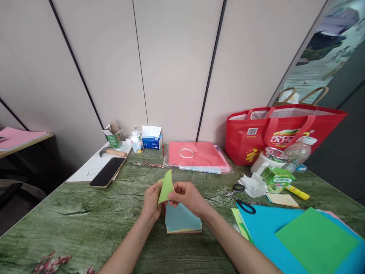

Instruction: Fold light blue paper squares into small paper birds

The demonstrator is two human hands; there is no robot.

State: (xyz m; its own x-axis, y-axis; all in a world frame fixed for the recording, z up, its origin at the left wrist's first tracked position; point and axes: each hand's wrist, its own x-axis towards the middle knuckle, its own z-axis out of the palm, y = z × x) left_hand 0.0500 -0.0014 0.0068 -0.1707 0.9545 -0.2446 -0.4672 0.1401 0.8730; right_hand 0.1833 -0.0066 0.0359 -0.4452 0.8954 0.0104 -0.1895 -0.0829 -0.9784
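Observation:
A small sheet of yellow-green paper [166, 187] is held up, bent, between both hands above the table. My left hand [152, 199] pinches its left side, with the fingers partly hidden behind the sheet. My right hand [186, 196] grips its lower right edge between thumb and fingers. Under the hands lies a stack of small coloured paper squares [182, 219], pale blue on top with yellowish and orange edges showing below. A bit of red shows at the stack's left edge, mostly covered by my left hand.
At right, scissors [245, 204] rest partly on blue paper [265, 228], beside a green sheet [316, 241]. A glue stick [298, 192], crumpled tissue [253, 185] and red bag [245, 139] stand behind. Pink paper [205, 152] lies ahead; a phone [108, 172] and hammer [115, 152] lie left.

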